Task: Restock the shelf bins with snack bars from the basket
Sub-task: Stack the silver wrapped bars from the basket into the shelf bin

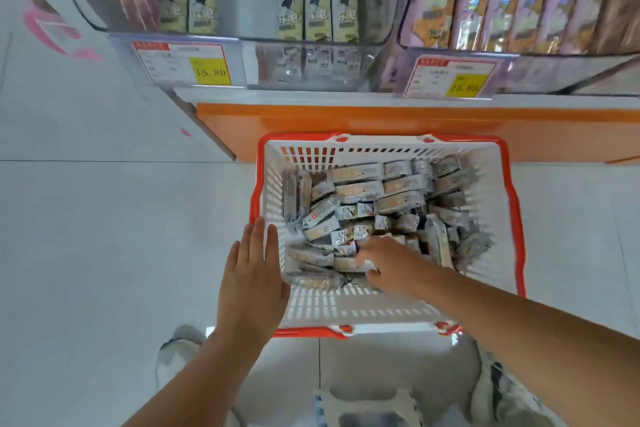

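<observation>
One basket [346, 308], two hands [252, 277] [391, 267], two tags [182, 63] [453, 76]

Pale tiled floor [104, 253], orange shelf base [381, 121]

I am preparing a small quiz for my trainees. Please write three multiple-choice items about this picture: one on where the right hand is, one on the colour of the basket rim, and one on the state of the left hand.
1. Where is the right hand?
A. Inside the basket, among the snack bars
B. Beside the basket, outside it
C. Out of view

2. What colour is the basket's rim?
A. Blue
B. Red-orange
C. Green

3. How is the left hand?
A. It holds a snack bar
B. Open, with straight fingers, at the basket's left rim
C. Curled into a fist

Answers:
1 A: its fingers reach into the pile of bars.
2 B: a red-orange band runs round the white walls.
3 B: its fingers lie straight and hold nothing.
</observation>
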Demonstrator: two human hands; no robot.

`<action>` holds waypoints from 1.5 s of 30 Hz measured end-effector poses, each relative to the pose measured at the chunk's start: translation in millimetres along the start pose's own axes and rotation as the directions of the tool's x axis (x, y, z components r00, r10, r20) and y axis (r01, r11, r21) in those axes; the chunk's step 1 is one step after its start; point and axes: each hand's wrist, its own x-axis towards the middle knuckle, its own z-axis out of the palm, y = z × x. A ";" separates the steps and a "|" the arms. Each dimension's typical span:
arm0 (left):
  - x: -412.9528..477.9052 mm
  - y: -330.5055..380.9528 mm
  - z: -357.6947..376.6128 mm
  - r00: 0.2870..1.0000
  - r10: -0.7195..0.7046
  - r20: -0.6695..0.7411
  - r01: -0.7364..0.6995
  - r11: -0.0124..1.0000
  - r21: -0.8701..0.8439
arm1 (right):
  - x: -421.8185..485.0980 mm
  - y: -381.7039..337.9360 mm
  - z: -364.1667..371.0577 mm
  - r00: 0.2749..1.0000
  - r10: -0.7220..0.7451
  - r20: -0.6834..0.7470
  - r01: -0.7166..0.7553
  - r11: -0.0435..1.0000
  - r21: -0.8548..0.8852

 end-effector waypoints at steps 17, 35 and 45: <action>-3.9 -14.4 51.5 0.990 0.089 -0.108 -0.086 0.996 0.033 | 29.9 29.7 72.0 0.996 -0.009 -0.089 -0.014 0.968 -0.249; 16.5 9.1 -169.3 0.995 -0.054 0.087 0.091 0.088 -0.992 | -77.1 -68.5 -157.7 0.998 0.069 -0.013 0.009 0.059 0.998; 19.1 -20.4 -256.0 0.937 -0.350 -0.013 0.002 0.043 -0.999 | -121.8 -131.4 -249.8 0.856 -0.203 -0.475 0.483 0.641 0.596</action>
